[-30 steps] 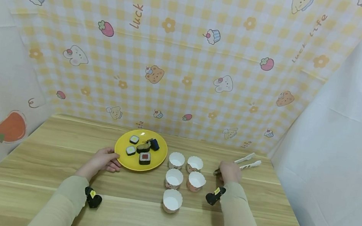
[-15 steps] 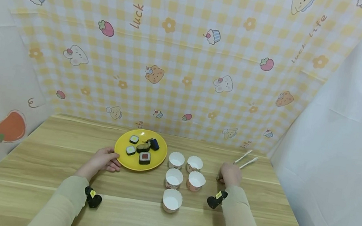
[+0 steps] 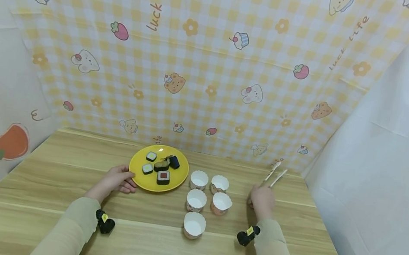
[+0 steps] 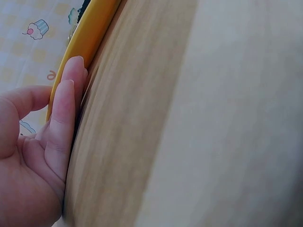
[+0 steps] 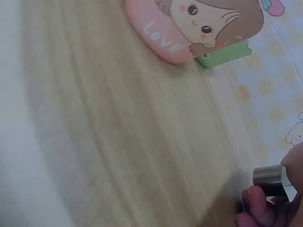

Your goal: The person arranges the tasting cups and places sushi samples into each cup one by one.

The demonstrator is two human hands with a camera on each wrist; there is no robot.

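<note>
My left hand [image 3: 116,178] pinches the near-left rim of a yellow plate [image 3: 176,179]; in the left wrist view the thumb is on one side of the rim and the fingers [image 4: 63,104] on the other. Several toy-like sushi pieces lie on the plate, among them a larger roll with a red centre [image 3: 163,177] and a small roll [image 3: 147,168]. On the right, my right hand [image 3: 262,201] grips tongs [image 3: 274,168], their two pale arms pointing away from me and spread apart. Their bent metal end [image 5: 268,176] shows between the fingers in the right wrist view.
Several white-lined paper cups stand in two columns between plate and right hand, the nearest cup [image 3: 194,225] at the front and another cup [image 3: 222,202] closest to that hand. A checked cloth [image 3: 213,67] hangs behind the wooden table [image 3: 156,247].
The tongs have turned so that their tips point more straight away from me, and the right hand and wrist have shifted slightly right. Left hand and plate stay where they were.
</note>
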